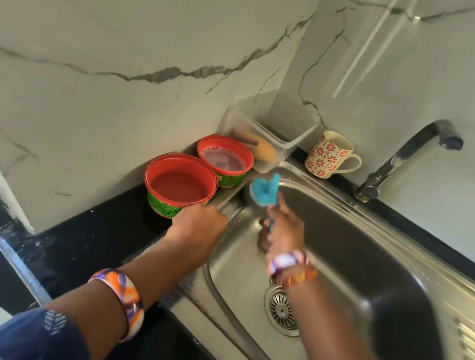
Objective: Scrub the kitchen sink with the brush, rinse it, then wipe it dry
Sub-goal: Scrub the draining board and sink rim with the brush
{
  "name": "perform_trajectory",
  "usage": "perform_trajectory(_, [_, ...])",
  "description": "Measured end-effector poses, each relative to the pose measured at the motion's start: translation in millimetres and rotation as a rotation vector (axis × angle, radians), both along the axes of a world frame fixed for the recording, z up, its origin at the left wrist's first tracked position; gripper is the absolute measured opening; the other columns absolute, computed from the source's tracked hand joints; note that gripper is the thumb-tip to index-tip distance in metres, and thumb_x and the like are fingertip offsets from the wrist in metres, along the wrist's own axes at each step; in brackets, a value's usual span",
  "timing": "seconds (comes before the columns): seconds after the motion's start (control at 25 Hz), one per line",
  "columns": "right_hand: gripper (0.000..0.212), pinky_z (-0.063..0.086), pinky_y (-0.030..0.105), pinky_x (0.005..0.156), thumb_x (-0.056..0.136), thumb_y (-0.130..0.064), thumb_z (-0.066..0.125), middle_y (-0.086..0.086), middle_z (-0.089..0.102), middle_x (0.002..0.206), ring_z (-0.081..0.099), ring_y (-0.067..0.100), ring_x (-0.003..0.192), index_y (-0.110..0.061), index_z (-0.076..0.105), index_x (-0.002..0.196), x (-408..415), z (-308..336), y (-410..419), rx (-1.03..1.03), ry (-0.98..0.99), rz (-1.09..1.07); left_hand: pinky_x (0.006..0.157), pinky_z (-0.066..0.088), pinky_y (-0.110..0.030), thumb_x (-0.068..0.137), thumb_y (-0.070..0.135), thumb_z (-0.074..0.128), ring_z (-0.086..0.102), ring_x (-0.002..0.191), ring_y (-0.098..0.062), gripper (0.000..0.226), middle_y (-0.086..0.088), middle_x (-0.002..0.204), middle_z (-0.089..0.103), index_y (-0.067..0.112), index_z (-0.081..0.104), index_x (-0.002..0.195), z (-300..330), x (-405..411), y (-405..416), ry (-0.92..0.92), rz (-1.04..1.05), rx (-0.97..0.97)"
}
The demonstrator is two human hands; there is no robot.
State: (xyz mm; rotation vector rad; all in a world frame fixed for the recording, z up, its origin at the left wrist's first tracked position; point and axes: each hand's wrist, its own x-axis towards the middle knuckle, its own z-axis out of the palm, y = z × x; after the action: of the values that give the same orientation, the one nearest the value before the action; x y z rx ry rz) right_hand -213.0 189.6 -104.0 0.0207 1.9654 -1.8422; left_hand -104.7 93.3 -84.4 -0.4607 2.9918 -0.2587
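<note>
Head view: right hand [279, 229] fingers curl round brush [265, 189] handle; blue head lies beyond the fingers at sink [339, 246] far-left corner, long axis pointing away. Left hand [197, 226], fingers curled, rests on the rim.

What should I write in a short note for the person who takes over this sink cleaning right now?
Right hand: grips the blue brush, its head at the far left corner of the steel sink.
Left hand: fingers curled, resting on the sink's left rim.
Tap: no water running.
Done: scrubbing is under way.
Left: finish scrubbing, rinse, wipe dry. No cloth is in view.
</note>
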Motion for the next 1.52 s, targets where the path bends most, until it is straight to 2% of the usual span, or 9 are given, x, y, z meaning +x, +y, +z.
perform_trajectory(0.16, [0.044,0.015,0.005,0.032,0.099,-0.010,0.039,0.001,0.031,0.058,0.021,0.001,0.028,-0.037,0.042,0.133,53,6,23,-0.125,-0.079,0.166,0.077,0.052,-0.032,0.089,-0.002,0.051,0.062,0.109,-0.027,0.031,-0.006,0.119,0.061,0.012,0.059,0.116,0,-1,0,0.037,-0.003,0.006])
perform_trajectory(0.36, [0.037,0.029,0.014,0.037,0.097,-0.012,0.040,-0.006,0.041,0.063,0.037,0.004,0.048,-0.017,0.053,0.131,-68,7,-10,0.185,0.174,-0.150,0.076,0.053,-0.034,0.087,-0.002,0.053,0.063,0.106,-0.028,0.030,-0.008,0.118,0.062,0.009,0.059,0.115,0,-5,2,-0.014,-0.009,-0.008])
perform_trajectory(0.48, [0.038,0.037,0.012,0.042,0.095,-0.011,0.041,-0.010,0.035,0.068,0.033,0.000,0.057,-0.002,0.049,0.132,-116,17,-26,0.250,0.216,-0.088,0.077,0.052,-0.034,0.087,-0.001,0.053,0.063,0.106,-0.027,0.029,-0.008,0.117,0.061,0.010,0.058,0.114,-2,-8,4,-0.032,-0.001,-0.003])
perform_trajectory(0.76, [0.035,0.027,0.017,0.037,0.094,-0.011,0.044,-0.001,0.051,0.057,0.036,0.000,0.034,-0.035,0.060,0.114,-50,4,7,0.327,0.379,0.211,0.081,0.052,-0.034,0.088,-0.004,0.050,0.061,0.111,-0.028,0.035,-0.009,0.122,0.060,0.011,0.059,0.118,-3,-9,3,-0.018,0.007,0.029])
perform_trajectory(0.88, [0.041,0.045,0.027,0.073,0.094,-0.009,0.040,0.016,0.065,0.116,0.065,0.020,0.087,-0.014,0.054,0.132,-103,21,-11,0.515,0.555,0.083,0.078,0.053,-0.034,0.086,-0.007,0.051,0.062,0.109,-0.028,0.036,-0.008,0.120,0.061,0.010,0.059,0.116,-2,-11,2,-0.023,0.002,0.005])
perform_trajectory(1.0, [0.043,0.041,0.034,0.099,0.092,-0.008,0.042,0.013,0.055,0.133,0.054,0.031,0.117,-0.014,0.053,0.133,-135,19,-24,0.473,0.439,-0.045,0.078,0.053,-0.034,0.087,-0.006,0.052,0.062,0.109,-0.026,0.035,-0.008,0.119,0.061,0.010,0.059,0.117,1,-10,4,-0.046,0.004,-0.012])
perform_trajectory(1.2, [0.041,0.041,0.035,0.095,0.095,-0.011,0.041,0.015,0.057,0.130,0.053,0.033,0.118,-0.012,0.052,0.134,-122,17,21,0.650,0.484,-0.057,0.079,0.053,-0.034,0.087,-0.005,0.052,0.061,0.111,-0.027,0.035,-0.008,0.121,0.060,0.011,0.058,0.118,1,-11,4,-0.054,0.013,-0.043])
perform_trajectory(1.4, [0.038,0.041,0.039,0.098,0.098,-0.013,0.040,0.025,0.053,0.130,0.050,0.038,0.120,-0.001,0.048,0.133,-93,22,108,0.852,0.458,-0.449,0.077,0.053,-0.033,0.086,-0.006,0.053,0.062,0.108,-0.026,0.034,-0.008,0.119,0.061,0.011,0.059,0.115,-6,-11,6,-0.038,0.000,-0.043])
perform_trajectory(1.52, [0.036,0.039,0.026,0.084,0.098,-0.006,0.038,0.017,0.055,0.128,0.048,0.036,0.121,0.002,0.048,0.131,-93,23,74,0.608,0.366,-0.446,0.075,0.053,-0.033,0.086,-0.007,0.053,0.063,0.108,-0.027,0.034,-0.008,0.118,0.062,0.011,0.060,0.114,-6,-11,6,-0.045,0.002,-0.032])
